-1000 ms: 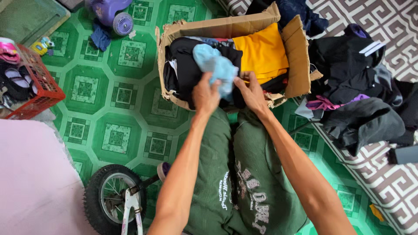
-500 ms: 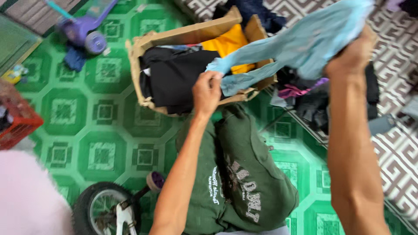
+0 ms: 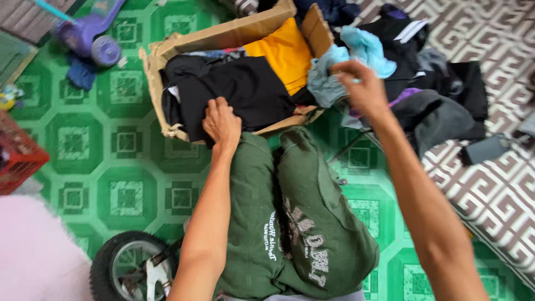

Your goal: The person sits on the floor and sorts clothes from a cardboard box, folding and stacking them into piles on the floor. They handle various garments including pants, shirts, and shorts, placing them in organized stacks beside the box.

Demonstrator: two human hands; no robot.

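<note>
Head view: right hand (image 3: 362,86) gripping blue cloth (image 3: 356,61).

Green patterned tile floor (image 3: 128,139) fills left and centre of frame. Grey-white geometric rug (image 3: 501,167) covers the right side. Torn cardboard box (image 3: 167,50) of clothes sits on the floor, upper centre. Purple ride-on toy (image 3: 83,30) and a blue cloth (image 3: 81,72) lie at upper left. Red plastic crate (image 3: 16,159) at left edge. Small bike wheel (image 3: 120,267) at bottom left, beside a pink surface (image 3: 39,256). Heap of dark clothes (image 3: 440,106) lies on the rug, upper right, just beside the box.
</note>
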